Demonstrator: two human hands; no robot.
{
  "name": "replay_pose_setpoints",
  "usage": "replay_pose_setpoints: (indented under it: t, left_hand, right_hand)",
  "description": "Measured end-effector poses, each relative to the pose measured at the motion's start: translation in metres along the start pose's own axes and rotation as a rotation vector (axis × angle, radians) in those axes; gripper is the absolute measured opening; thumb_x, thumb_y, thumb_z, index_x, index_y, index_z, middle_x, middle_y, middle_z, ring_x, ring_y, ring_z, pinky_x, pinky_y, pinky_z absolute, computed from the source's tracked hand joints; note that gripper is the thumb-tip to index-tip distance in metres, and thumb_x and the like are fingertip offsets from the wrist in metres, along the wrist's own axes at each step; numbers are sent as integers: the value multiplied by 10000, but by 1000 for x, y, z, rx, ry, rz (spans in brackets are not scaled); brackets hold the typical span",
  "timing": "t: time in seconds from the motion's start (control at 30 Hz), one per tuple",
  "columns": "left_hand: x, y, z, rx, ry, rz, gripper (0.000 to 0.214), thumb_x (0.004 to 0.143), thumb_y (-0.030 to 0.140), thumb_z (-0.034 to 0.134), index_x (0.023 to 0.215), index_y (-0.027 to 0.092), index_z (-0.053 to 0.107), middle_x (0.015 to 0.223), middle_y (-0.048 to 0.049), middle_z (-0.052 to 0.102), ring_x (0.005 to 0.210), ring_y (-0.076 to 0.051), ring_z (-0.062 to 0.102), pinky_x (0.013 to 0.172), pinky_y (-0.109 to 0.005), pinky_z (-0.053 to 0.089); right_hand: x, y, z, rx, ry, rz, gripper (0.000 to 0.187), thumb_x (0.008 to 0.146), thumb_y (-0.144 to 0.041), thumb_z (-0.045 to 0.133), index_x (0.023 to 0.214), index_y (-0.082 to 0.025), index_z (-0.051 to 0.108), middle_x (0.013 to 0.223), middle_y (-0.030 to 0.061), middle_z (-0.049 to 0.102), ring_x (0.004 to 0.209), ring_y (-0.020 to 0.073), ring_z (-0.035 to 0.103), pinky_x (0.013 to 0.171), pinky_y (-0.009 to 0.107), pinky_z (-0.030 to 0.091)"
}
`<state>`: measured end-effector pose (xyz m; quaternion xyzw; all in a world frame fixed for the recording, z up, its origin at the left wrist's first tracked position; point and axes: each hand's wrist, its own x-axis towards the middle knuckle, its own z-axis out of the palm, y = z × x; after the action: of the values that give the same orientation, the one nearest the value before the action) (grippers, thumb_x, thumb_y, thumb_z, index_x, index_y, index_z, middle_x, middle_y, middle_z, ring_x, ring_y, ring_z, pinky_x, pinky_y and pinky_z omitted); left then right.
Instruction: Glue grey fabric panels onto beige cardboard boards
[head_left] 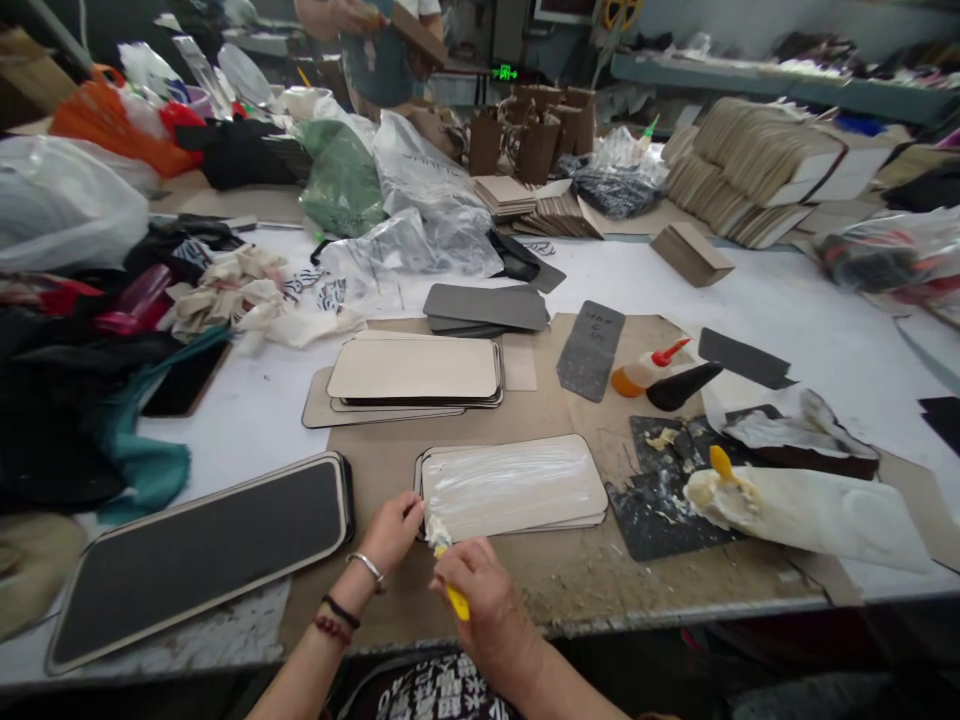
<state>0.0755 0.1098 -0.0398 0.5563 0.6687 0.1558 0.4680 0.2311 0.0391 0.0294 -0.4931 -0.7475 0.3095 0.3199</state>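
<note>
My right hand (480, 595) is closed round a yellow-handled glue brush (448, 570), whose white bristles touch the near left corner of a rounded board (517, 480) coated with wet white glue. That board tops a small stack. My left hand (391, 528) rests at the stack's left edge, fingers curled against it, pressing on the corner. A bracelet and bead bands are on that wrist.
A second board stack (414, 370) lies behind; grey pieces (487, 305) lie farther back. A long black padded panel (202, 555) lies left. A glue bottle (645, 372) and a glue bag with another brush (795, 505) lie right. Another person (375, 40) stands at the far side.
</note>
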Motion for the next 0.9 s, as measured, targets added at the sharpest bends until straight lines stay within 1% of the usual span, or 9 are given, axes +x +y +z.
replay_pose_setpoints:
  t: [0.1, 0.2, 0.27, 0.37, 0.47, 0.57, 0.63, 0.8, 0.9]
  left_hand:
    - [-1, 1, -1, 4, -7, 7, 265, 679, 420, 375, 533, 201, 410, 483, 47, 413, 510, -122, 404, 507, -235, 314]
    - [-3, 7, -3, 16, 0, 22, 252, 676, 405, 380, 524, 204, 397, 482, 50, 397, 511, -122, 393, 511, -238, 306]
    - [-5, 12, -4, 34, 8, 21, 241, 670, 392, 392, 515, 207, 382, 474, 50, 391, 506, -124, 386, 511, -242, 298]
    - [-7, 16, -6, 87, 16, 17, 231, 672, 376, 393, 513, 209, 370, 476, 42, 418, 512, -131, 400, 520, -249, 305]
    - [-8, 17, -6, 138, 13, 18, 230, 688, 382, 365, 533, 212, 367, 496, 34, 437, 529, -140, 417, 537, -255, 314]
    - [-8, 15, -5, 162, -7, 3, 237, 692, 404, 341, 548, 216, 359, 507, 31, 432, 542, -147, 421, 546, -261, 315]
    - [-7, 12, -4, 166, -16, 2, 244, 691, 417, 330, 554, 217, 359, 514, 31, 428, 548, -150, 420, 553, -263, 315]
    - [-4, 8, -2, 156, -30, 3, 261, 688, 446, 306, 561, 221, 347, 523, 30, 417, 558, -154, 421, 558, -265, 318]
    - [-3, 9, -2, 142, -29, -16, 263, 684, 452, 312, 562, 222, 347, 515, 34, 407, 550, -151, 415, 552, -262, 321]
  right_hand:
    - [2, 3, 1, 90, 35, 31, 123, 791, -98, 479, 840, -197, 533, 805, 33, 557, 794, 146, 496, 716, 274, 445]
    - [-3, 24, -13, 109, 183, 103, 110, 819, -138, 458, 862, -201, 538, 804, 31, 564, 796, 141, 515, 728, 274, 447]
    - [-10, 45, -32, 50, 315, 167, 100, 829, -172, 456, 858, -200, 548, 803, 33, 568, 798, 141, 528, 725, 267, 449]
    - [-25, 79, -72, -115, 483, 277, 107, 822, -251, 477, 824, -192, 565, 787, 38, 572, 771, 148, 541, 717, 272, 448]
    - [-41, 104, -109, -250, 573, 383, 183, 808, -341, 479, 790, -185, 574, 769, 43, 575, 747, 160, 542, 721, 294, 442]
    - [-48, 113, -132, -320, 597, 433, 244, 801, -399, 463, 766, -185, 574, 765, 48, 581, 749, 169, 539, 737, 311, 433]
    - [-45, 112, -137, -330, 606, 440, 261, 796, -421, 460, 758, -188, 571, 762, 47, 586, 757, 171, 540, 752, 314, 426]
    - [-36, 113, -134, -236, 611, 499, 283, 791, -442, 454, 780, -184, 571, 781, 48, 591, 752, 168, 553, 723, 296, 435]
    - [-38, 119, -137, -256, 628, 515, 311, 777, -466, 458, 769, -178, 574, 775, 56, 594, 750, 178, 551, 733, 314, 430]
